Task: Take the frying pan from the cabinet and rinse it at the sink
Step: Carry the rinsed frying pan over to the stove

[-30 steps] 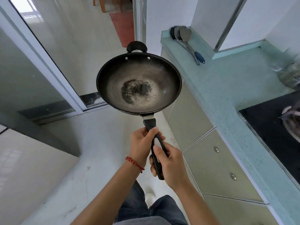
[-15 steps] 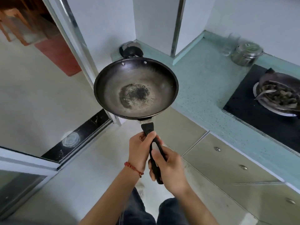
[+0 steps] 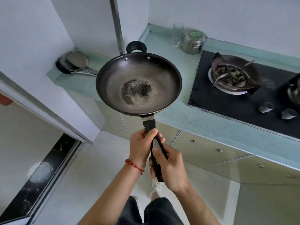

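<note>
The frying pan is dark, round and deep, with a burnt black patch in its middle and a small loop handle on the far rim. I hold it level in the air by its long black handle. My left hand grips the handle close to the pan. My right hand grips it lower down, near the end. The pan hangs over the left end of the pale green counter. No sink is in view.
A black stove top on the right carries a burner with a dark dish of food. A metal tin and a glass stand at the back. Ladles lie at the counter's left end. Cabinet doors run below.
The view has swung to the right along the counter, so the stove top, tin and glass now show more fully. Both hands keep the same grip on the pan handle.
</note>
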`<state>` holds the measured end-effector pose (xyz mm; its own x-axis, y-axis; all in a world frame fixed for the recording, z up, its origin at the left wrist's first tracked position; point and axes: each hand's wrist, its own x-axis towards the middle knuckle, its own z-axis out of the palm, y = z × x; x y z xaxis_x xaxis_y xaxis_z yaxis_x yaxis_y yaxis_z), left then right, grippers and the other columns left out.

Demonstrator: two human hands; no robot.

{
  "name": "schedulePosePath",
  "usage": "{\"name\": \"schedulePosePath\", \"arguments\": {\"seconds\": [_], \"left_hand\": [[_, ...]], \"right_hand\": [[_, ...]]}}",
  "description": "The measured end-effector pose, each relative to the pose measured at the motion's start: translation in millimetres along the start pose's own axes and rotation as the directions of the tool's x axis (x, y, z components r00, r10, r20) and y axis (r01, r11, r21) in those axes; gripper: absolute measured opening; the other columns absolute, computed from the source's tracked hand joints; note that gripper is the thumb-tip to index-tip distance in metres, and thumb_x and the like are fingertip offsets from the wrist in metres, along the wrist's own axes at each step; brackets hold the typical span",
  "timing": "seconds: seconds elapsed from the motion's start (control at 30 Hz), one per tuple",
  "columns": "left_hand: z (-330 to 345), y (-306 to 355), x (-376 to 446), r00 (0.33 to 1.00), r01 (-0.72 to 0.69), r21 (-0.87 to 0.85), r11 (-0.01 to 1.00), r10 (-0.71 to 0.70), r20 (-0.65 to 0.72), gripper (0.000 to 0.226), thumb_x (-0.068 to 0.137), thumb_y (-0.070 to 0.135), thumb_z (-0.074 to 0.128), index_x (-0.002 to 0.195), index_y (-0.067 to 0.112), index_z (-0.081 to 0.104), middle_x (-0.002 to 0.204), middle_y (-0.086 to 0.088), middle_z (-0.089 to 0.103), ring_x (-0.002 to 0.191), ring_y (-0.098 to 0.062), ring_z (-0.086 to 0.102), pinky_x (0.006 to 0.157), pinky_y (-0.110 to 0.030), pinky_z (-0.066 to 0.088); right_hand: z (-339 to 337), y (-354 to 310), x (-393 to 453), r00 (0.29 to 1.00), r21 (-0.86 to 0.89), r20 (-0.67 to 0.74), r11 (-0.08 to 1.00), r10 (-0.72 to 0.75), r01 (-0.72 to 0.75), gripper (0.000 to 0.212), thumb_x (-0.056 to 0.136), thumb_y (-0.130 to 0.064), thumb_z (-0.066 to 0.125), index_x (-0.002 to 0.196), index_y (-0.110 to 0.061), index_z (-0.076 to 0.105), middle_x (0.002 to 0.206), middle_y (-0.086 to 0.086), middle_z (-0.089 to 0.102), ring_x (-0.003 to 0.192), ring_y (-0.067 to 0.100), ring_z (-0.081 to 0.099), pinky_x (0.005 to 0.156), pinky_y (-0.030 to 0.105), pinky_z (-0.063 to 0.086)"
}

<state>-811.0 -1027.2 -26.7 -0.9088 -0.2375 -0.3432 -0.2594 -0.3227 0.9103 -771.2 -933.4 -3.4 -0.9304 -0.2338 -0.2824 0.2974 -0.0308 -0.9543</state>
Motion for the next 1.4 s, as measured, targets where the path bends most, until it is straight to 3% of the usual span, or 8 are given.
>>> {"name": "schedulePosePath", "arguments": {"seconds": [0.23, 0.47, 0.87, 1.17, 1.4], "left_hand": [[46.8, 8.6, 67.0, 0.998, 0.034, -0.010, 0.999, -0.034, 0.050, 0.036, 0.084, 0.004, 0.052, 0.050, 0.010, 0.060, 0.045, -0.001, 0.061, 0.049, -0.015, 0.062, 0.050, -0.021, 0.050], [79.7, 19.1, 117.1, 0.998, 0.065, 0.010, 0.998, -0.065, 0.004, 0.029, 0.084, 0.003, 0.052, 0.055, 0.002, 0.060, 0.046, -0.004, 0.063, 0.050, -0.016, 0.063, 0.052, -0.023, 0.052], [83.6, 25.1, 205.9, 0.989, 0.135, 0.090, 0.987, -0.139, 0.049, 0.032, 0.082, 0.006, 0.055, 0.052, 0.009, 0.064, 0.049, -0.005, 0.066, 0.052, -0.018, 0.066, 0.051, -0.023, 0.051], [85.8, 26.7, 247.3, 0.975, 0.166, 0.090, 0.982, -0.177, 0.132, 0.028, 0.083, 0.005, 0.054, 0.056, 0.005, 0.061, 0.048, -0.004, 0.063, 0.052, -0.020, 0.064, 0.052, -0.024, 0.051], [87.5, 23.4, 266.6, 0.974, 0.174, 0.161, 0.971, -0.194, 0.116, 0.026, 0.084, 0.004, 0.054, 0.059, 0.003, 0.062, 0.047, -0.003, 0.065, 0.050, -0.016, 0.065, 0.049, -0.021, 0.052]], "right_hand": [[-39.7, -17.1, 65.8, 0.999, -0.017, -0.031, 1.000, 0.010, -0.011, 0.032, 0.094, -0.010, 0.044, 0.062, -0.011, 0.048, 0.050, 0.006, 0.051, 0.035, 0.021, 0.045, 0.035, 0.023, 0.035], [-67.9, -33.8, 119.8, 1.000, -0.035, -0.021, 0.999, 0.014, -0.015, 0.032, 0.094, -0.011, 0.044, 0.062, -0.012, 0.050, 0.051, 0.008, 0.053, 0.035, 0.020, 0.046, 0.035, 0.021, 0.036], [-66.6, -38.1, 200.8, 0.993, -0.002, -0.097, 0.998, 0.060, -0.061, 0.033, 0.093, -0.014, 0.045, 0.061, -0.020, 0.052, 0.052, 0.010, 0.053, 0.037, 0.022, 0.047, 0.037, 0.024, 0.038], [-63.2, -35.9, 236.2, 0.983, 0.031, -0.157, 0.996, 0.090, -0.086, 0.027, 0.094, -0.012, 0.045, 0.068, -0.010, 0.051, 0.053, 0.005, 0.054, 0.038, 0.022, 0.046, 0.038, 0.026, 0.039], [-65.8, -22.3, 256.3, 0.979, -0.014, -0.177, 0.995, 0.097, -0.101, 0.025, 0.095, -0.011, 0.044, 0.071, -0.012, 0.052, 0.054, 0.002, 0.060, 0.036, 0.021, 0.048, 0.038, 0.025, 0.039]]}}
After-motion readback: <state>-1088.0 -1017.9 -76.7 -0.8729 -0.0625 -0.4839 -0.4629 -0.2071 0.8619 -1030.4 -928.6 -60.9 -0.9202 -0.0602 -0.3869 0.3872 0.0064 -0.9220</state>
